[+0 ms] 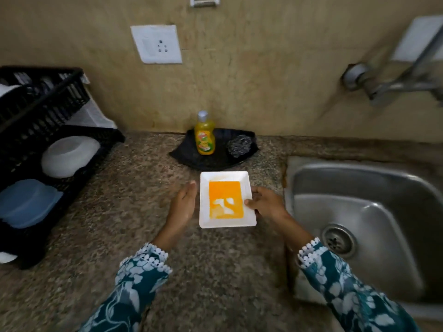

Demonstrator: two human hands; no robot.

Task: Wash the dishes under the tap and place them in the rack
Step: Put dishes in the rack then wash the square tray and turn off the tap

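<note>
dish: white square plate [227, 220], centre of frame, on the speckled stone counter [134, 188]; its well is coated in orange residue with a few wiped bare patches.
right hand: right hand [266, 202] pinches the plate's right rim, thumb on top, fingers curled under the edge.
left hand: left hand [183, 204] beside the plate's left rim, fingers straight and together, holding nothing; contact with the rim unclear.
rack: black dish rack [36, 111], left edge of frame, holds a white bowl [69, 155] and a blue lidded container [27, 202].
sink: steel sink [359, 212], right of frame; tap [393, 85] upper right, blurred.
soap: yellow dish-soap bottle [204, 135] on a black tray [191, 156] with a steel scrubber [239, 145]; label writing too blurred to read.
wall: white socket plate [156, 44], upper centre.
</note>
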